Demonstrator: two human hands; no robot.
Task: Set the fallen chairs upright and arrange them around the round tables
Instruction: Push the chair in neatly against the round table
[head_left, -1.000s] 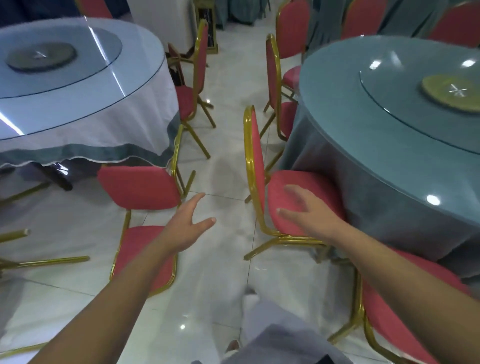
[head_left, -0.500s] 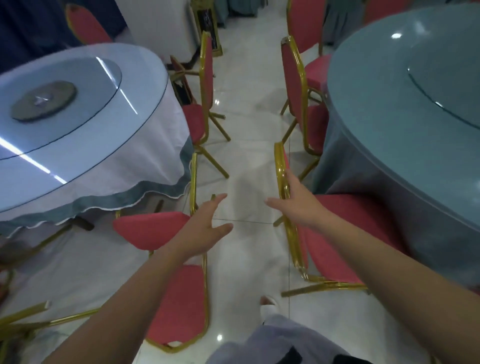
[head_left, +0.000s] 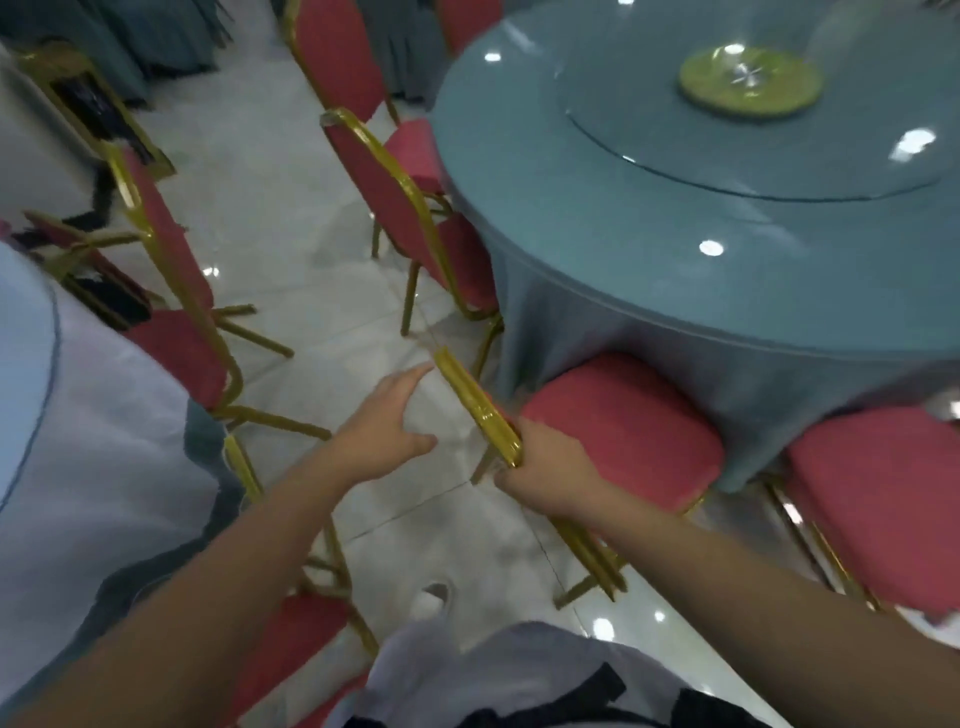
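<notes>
Right hand is clamped around the gold top rail of the nearest chair, fingers wrapped over the frame, while the left hand hangs loose and spread out just to the left of that rail, not touching anything.

Biggest stuff first: two round tables. A teal-draped one sits up and to the right of the gripping hand, with a glass turntable and a yellow-green disc in its middle. A white-draped one fills the far left, beyond the open hand.

Chairs: I count about seven, though the blur makes it rough. All have red cushions and shiny gold tube frames. The held one is upright, seat tucked partly under the teal cloth. Another seat sits right of it, and two more line the teal table's edge further ahead. By the white table there's one upright, one low near the left forearm, and a tangle of gold legs at the far left, orientation unclear.

White glossy floor tiles run between both tables.
</notes>
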